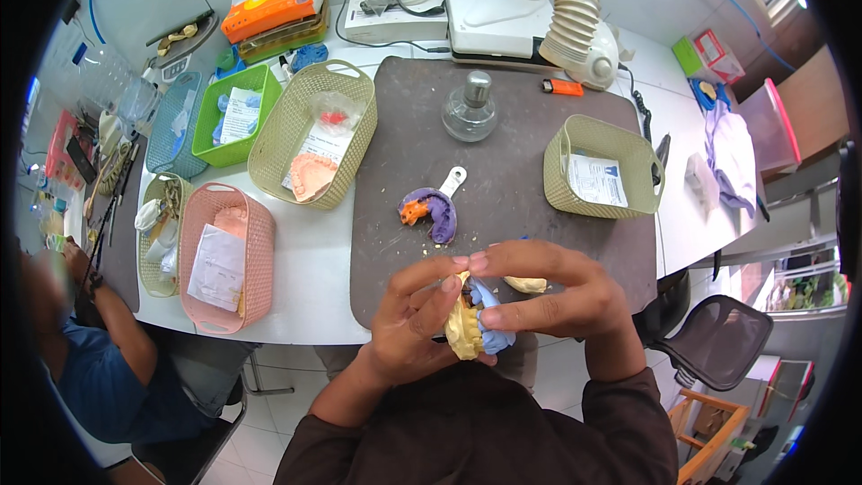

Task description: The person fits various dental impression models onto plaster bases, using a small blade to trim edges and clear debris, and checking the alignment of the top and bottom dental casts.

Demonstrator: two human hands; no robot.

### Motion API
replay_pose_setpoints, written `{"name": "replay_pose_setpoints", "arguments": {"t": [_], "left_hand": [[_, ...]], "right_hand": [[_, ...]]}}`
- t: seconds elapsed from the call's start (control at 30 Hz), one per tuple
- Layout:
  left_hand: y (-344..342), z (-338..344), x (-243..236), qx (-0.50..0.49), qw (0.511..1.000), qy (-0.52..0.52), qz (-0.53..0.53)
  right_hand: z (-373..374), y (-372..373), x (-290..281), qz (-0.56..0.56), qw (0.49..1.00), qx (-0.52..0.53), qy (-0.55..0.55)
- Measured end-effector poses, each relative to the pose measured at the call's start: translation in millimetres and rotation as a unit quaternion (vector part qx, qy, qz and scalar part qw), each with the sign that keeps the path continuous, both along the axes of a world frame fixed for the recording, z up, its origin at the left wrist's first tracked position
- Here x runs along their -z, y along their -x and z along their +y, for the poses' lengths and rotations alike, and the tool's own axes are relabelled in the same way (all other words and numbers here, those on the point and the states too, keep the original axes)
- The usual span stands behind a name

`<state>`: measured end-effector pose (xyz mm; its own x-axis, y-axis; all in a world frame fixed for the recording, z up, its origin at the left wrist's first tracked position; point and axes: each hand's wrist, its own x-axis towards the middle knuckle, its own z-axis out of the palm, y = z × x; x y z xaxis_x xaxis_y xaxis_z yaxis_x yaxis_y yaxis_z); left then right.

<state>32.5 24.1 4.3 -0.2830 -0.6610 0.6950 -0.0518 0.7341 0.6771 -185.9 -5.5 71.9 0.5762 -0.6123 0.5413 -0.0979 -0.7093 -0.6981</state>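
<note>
Both of my hands hold a yellow dental cast point(463, 332) with a light blue moulded piece point(497, 338) against its right side, low over the front of a dark grey mat point(404, 278). My left hand point(409, 323) grips the cast from the left, and my right hand point(557, 296) curls over it with the thumb on the blue piece. A smaller yellow piece point(526, 285) lies on the mat, partly behind my right hand. Beyond them lies a metal impression tray point(456, 178) filled with purple and orange material point(440, 211). A glass spirit lamp point(469, 115) stands farther back.
Baskets with casts and papers point(265, 162) stand left; an olive basket point(602, 202) sits right. A white machine with hose point(494, 9) and an orange lighter point(561, 87) are behind. Another person point(112, 377) sits at the left. An office chair point(718, 337) stands right.
</note>
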Motion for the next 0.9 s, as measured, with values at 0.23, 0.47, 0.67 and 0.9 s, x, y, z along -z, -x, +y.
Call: {"name": "replay_pose_setpoints", "arguments": {"t": [0.23, 0.47, 0.67, 0.9], "left_hand": [[4.3, 3.9, -3.0, -0.02, 1.0, 0.002, 0.004], [6.8, 7.0, -8.8, -0.075, 0.996, 0.032, -0.035], [11.6, 14.3, -16.5, -0.151, 0.983, 0.04, -0.097], [15.7, 24.2, 0.4, -0.147, 0.988, -0.035, -0.028]], "right_hand": [[1.2, 2.1, 1.5, -0.003, 1.0, 0.001, -0.011], [-4.1, 4.9, 4.8, -0.005, 1.0, -0.005, 0.019], [-11.4, 8.3, 22.0, -0.048, 0.999, -0.021, -0.01], [-14.3, 9.7, 20.9, -0.042, 0.998, -0.047, -0.009]]}}
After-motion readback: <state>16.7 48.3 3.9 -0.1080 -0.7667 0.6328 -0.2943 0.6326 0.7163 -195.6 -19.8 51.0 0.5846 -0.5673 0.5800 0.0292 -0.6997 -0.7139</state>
